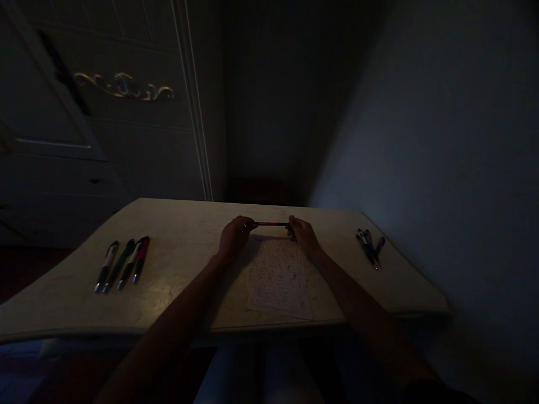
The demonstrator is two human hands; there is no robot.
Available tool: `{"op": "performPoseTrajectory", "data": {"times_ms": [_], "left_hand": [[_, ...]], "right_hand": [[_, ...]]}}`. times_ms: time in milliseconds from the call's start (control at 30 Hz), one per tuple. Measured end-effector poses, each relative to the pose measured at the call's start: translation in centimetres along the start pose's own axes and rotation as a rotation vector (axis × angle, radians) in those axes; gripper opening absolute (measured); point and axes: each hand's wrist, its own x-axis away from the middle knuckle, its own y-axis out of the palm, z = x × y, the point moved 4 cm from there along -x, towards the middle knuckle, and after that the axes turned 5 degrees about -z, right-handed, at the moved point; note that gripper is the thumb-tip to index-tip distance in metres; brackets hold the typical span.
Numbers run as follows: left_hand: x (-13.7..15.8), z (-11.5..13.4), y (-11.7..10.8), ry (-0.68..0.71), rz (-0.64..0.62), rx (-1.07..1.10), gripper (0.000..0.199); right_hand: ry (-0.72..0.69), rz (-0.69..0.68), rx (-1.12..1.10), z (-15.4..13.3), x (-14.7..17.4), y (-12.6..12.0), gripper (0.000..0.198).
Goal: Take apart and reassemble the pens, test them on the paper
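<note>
While hands hold one pen, four lie leftward.

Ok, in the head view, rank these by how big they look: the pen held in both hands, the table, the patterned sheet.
Largest to smallest:
1. Table
2. Patterned sheet
3. Slim pen, its ends partly hidden by the left hand and right hand
</note>
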Motion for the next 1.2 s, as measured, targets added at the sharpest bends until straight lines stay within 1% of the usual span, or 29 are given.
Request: {"op": "performPoseTrajectory", "data": {"times_ms": [100, 267, 433, 567, 667, 767, 833, 900, 1033, 1067, 1133, 1200], "left_hand": [[0.1, -0.1, 0.0, 0.008, 0.022, 0.018, 0.010], [0.1, 0.3, 0.0, 0.024, -0.010, -0.014, 0.016], [0.1, 0.9, -0.3, -0.012, -0.053, -0.047, 0.036], [0.2, 1.2, -0.5, -0.062, -0.069, 0.041, 0.049], [0.2, 1.3, -0.5, -0.102, -0.099, 0.121, 0.053], [0.2, 1.5, -0.4, -0.070, -0.104, 0.177, 0.048], [0.2, 1.4, -0.2, -0.035, -0.086, 0.218, 0.040], [0.2, 1.2, 0.0, -0.002, -0.065, 0.245, 0.037], [0.0, 0.7, 0.4, 0.046, -0.043, 0.188, 0.019], [0.0, 0.6, 0.4, 0.044, -0.041, 0.171, 0.017], [0.0, 0.5, 0.3, 0.031, -0.049, 0.148, 0.019], [0.1, 0.7, 0.2, 0.007, -0.068, 0.133, 0.027]], "right_hand": [[0.013, 0.016, 0.053, 0.1, 0.1, -0.1, 0.068], [-0.059, 0.053, 0.103, -0.3, 0.1, -0.4, 0.061], [-0.151, 0.059, 0.112, -0.8, 0.0, -0.5, 0.051], [-0.184, 0.050, 0.079, -1.1, 0.0, -0.3, 0.040], [-0.176, 0.048, 0.058, -1.2, 0.0, -0.3, 0.038], [-0.170, 0.068, 0.065, -1.1, 0.1, -0.5, 0.042], [-0.165, 0.079, 0.067, -1.0, 0.0, -0.6, 0.046], [-0.155, 0.088, 0.070, -0.8, 0.0, -0.8, 0.048], [-0.156, 0.101, 0.099, -0.5, -0.2, -0.9, 0.051], [-0.162, 0.100, 0.101, -0.5, -0.2, -0.9, 0.051], [-0.172, 0.096, 0.094, -0.6, -0.2, -0.8, 0.048], [-0.175, 0.092, 0.081, -0.6, -0.2, -0.8, 0.044]]}}
